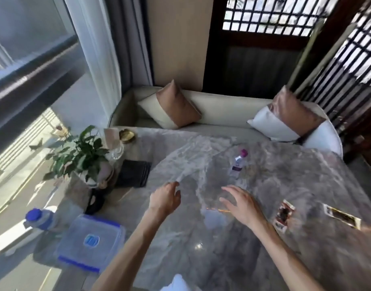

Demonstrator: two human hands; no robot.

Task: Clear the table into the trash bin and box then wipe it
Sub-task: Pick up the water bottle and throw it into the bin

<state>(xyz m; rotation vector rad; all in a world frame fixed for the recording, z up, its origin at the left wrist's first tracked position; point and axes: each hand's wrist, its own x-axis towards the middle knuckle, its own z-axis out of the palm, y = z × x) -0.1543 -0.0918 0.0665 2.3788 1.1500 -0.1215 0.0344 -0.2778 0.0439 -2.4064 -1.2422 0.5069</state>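
Marble table [212, 248] before a cream sofa [222, 114] | left hand [165, 199] and right hand [242, 205] hover centre, fingers spread, empty | bottle [238, 163] lying at 12 o'clock | wrappers [284, 215] at 3 | lidded box [90, 241] at 8 o'clock

Both hands hover over the table [264, 259], apart, holding nothing: left hand [164, 199], right hand [242, 205]. Beyond the right hand a bottle [238, 163] lies on the table. Right of the right hand lie two wrappers, the nearer wrapper [283, 215] and the farther wrapper [343, 216]. Left of the left hand stands a potted plant [79, 156]; below it, off the table edge, a lidded box [90, 242]. A sofa [222, 114] stands behind the table.
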